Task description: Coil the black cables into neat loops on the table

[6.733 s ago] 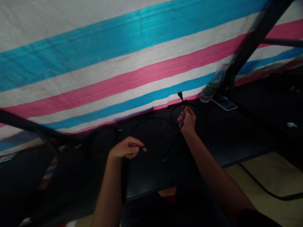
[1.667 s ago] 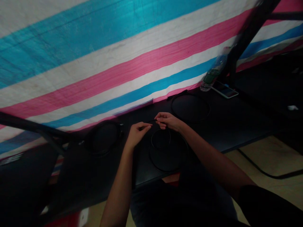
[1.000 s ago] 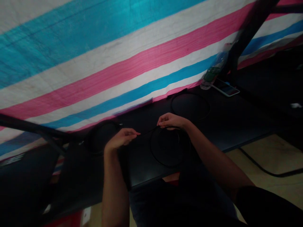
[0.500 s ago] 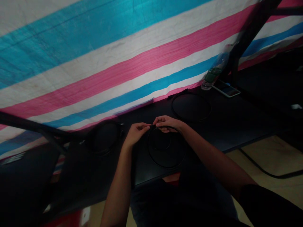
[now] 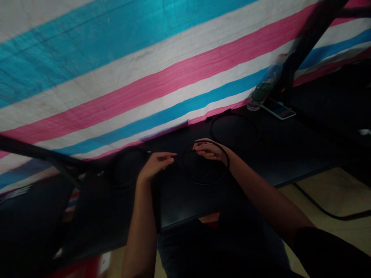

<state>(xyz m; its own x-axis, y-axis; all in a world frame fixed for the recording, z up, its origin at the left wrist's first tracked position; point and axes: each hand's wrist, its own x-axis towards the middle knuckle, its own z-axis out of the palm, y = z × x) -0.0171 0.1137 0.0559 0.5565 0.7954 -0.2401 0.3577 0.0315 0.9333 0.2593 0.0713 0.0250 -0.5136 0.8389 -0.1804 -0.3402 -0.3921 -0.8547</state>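
My right hand (image 5: pixel 211 150) is closed on a coiled black cable (image 5: pixel 206 183), which hangs as a loop over the dark table. The loop passes in front of my fingers and wrist. To its left, my left hand (image 5: pixel 156 164) is held apart from the cable, fingers stretched out and nothing visible in them. A second black cable coil (image 5: pixel 257 133) lies on the table beyond my right hand. Another dark coil (image 5: pixel 111 170), hard to make out in the gloom, lies left of my left hand.
Along the back of the black table (image 5: pixel 185 204) hangs a striped sheet (image 5: pixel 162 81). At the back right stand a plastic bottle (image 5: pixel 259 94) and, beside it, a phone (image 5: pixel 279 110). Dark metal posts (image 5: pixel 307 42) rise at the right. A black cable or strap (image 5: pixel 321 208) hangs below the table edge.
My left hand has let go of the cable and moved left. My right hand has stayed near its place, and the held loop has lifted and tilted.
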